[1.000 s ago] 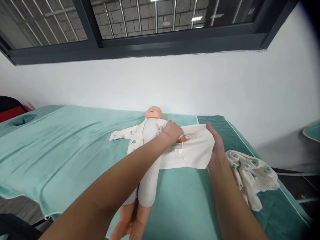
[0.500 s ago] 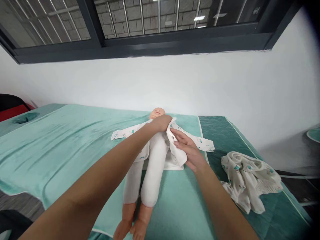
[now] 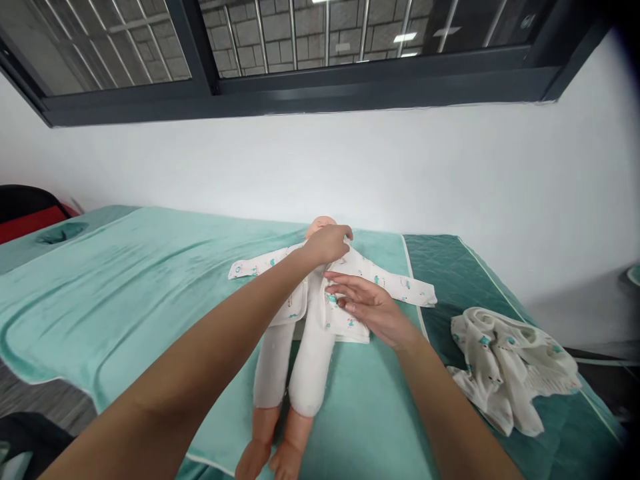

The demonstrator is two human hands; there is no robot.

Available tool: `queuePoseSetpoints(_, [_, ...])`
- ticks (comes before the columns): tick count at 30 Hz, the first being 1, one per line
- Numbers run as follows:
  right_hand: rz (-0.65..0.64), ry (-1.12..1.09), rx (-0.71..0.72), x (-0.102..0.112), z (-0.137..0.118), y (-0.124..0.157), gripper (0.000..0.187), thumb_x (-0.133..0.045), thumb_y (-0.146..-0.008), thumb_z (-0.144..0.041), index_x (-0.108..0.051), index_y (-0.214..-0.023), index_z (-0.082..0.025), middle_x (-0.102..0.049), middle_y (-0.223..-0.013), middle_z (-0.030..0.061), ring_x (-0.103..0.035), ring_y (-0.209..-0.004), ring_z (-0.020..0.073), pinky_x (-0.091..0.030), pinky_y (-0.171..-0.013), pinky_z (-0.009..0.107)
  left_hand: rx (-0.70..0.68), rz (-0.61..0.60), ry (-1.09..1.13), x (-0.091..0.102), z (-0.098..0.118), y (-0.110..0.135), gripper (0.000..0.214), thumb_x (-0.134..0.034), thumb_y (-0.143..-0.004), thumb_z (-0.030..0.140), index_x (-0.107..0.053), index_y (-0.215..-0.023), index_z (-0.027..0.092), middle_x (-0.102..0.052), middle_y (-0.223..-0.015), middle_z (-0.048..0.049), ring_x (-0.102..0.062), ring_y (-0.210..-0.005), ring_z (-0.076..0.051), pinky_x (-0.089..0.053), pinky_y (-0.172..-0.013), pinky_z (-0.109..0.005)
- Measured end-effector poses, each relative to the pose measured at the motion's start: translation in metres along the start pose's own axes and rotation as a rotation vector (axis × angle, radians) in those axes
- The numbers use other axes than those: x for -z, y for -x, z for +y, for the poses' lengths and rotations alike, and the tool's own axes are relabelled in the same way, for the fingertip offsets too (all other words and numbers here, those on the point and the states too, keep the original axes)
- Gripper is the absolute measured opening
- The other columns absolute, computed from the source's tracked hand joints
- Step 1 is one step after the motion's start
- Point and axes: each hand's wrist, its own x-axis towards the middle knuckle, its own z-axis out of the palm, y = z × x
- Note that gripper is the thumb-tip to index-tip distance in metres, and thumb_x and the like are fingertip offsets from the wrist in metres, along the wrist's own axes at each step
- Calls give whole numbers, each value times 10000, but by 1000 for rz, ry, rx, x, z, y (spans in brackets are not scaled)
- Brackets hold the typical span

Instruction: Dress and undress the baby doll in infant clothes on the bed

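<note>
A baby doll (image 3: 314, 363) with white cloth legs lies on its back, its head partly hidden behind my left hand. Its white printed baby shirt (image 3: 367, 267) is open at the front, with both sleeves spread sideways. At the collar, my left hand (image 3: 330, 245) has bent fingers around the shirt's edge; its grip is partly hidden. My right hand (image 3: 367, 303) rests against the front flap on the right, fingers stretched out and slightly apart. Between the two front flaps, the doll's white body shows.
A crumpled white printed garment (image 3: 515, 367) lies on the dark green quilted cover (image 3: 440, 267) at right. A light green blanket (image 3: 150, 287) spreads under the doll. Behind the bed are a white wall (image 3: 280, 167) and a barred window. Something red and black (image 3: 30, 213) stands at far left.
The right front flap, lifted and folded back before, now lies over the doll's side with its print showing. My left hand has moved slightly up; my right hand's fingers have straightened.
</note>
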Motion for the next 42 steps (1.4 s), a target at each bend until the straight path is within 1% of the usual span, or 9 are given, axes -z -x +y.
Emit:
queuePoseSetpoints(6, [-29,-9,24,-1,-2,2,372,-705,-859,-377,-643,-1219,-306,-571,-1427,77,-586,-1222,264,-478,-986,427,177,191,46,0,-25,4,302,-496,-821,146,-678,-1040,246,-714,-1132,-47,-649,-977,-220,-489,-815,-317])
queuePoseSetpoints(10, [128,98,60,9,5,1,288,-694,-872,-355,-660,-1151,-291,-660,-1279,69,-631,-1083,230,-506,-931,408,256,264,87,-5,-40,7,260,-487,-855,167,-675,-1028,212,-724,-1063,-87,-657,-885,-228,-479,-760,-325])
queuePoseSetpoints(14, [277,288,113,18,11,-3,282,-695,-871,-368,-666,-1143,-296,-639,-1312,45,-575,-1215,234,-465,-1032,420,229,411,261,-5,-43,23,212,-483,-894,228,-651,-1023,214,-718,-1044,-62,-651,-905,-198,-484,-779,-307])
queuePoseSetpoints(18, [182,484,138,12,14,-4,339,-669,-896,-341,-630,-1232,-319,-574,-1419,26,-461,-1379,227,-342,-1176,454,177,593,413,-10,-50,66,168,-508,-882,222,-652,-966,208,-701,-1023,-38,-630,-964,-182,-472,-869,-315])
queuePoseSetpoints(23, [61,813,214,-3,17,-1,512,-738,-843,-372,-575,-1325,-318,-438,-1549,42,-316,-1479,255,-278,-1217,510,272,663,452,-45,-72,152,183,-496,-925,276,-650,-1007,221,-674,-1020,-30,-614,-977,-183,-467,-819,-313])
queuePoseSetpoints(27, [53,1005,276,-11,23,6,419,-682,-893,-340,-598,-1302,-304,-413,-1569,36,-282,-1496,257,-302,-1209,512,413,532,603,-73,-78,210,209,-518,-936,341,-637,-1070,231,-681,-1030,-25,-622,-928,-182,-483,-801,-324])
queuePoseSetpoints(31, [138,1131,403,-22,32,15,268,-564,-950,-187,-661,-1185,-273,-492,-1515,45,-372,-1454,251,-335,-1189,509,358,417,695,-83,-73,243,283,-513,-943,308,-595,-1205,242,-673,-1127,-43,-625,-992,-186,-493,-895,-350])
queuePoseSetpoints(36, [233,1087,408,-38,38,17,249,-496,-960,-115,-629,-1115,-258,-596,-1414,48,-475,-1386,218,-345,-1185,501,295,392,651,-85,-70,254,385,-531,-928,283,-553,-1312,276,-654,-1203,-53,-611,-1078,-207,-476,-973,-386])
queuePoseSetpoints(42, [114,1087,384,-58,37,21,248,-479,-954,-96,-594,-1096,-263,-663,-1328,21,-536,-1332,193,-344,-1186,494,232,355,550,-85,-73,255,439,-569,-908,272,-523,-1343,303,-658,-1176,-35,-608,-1091,-213,-461,-982,-398])
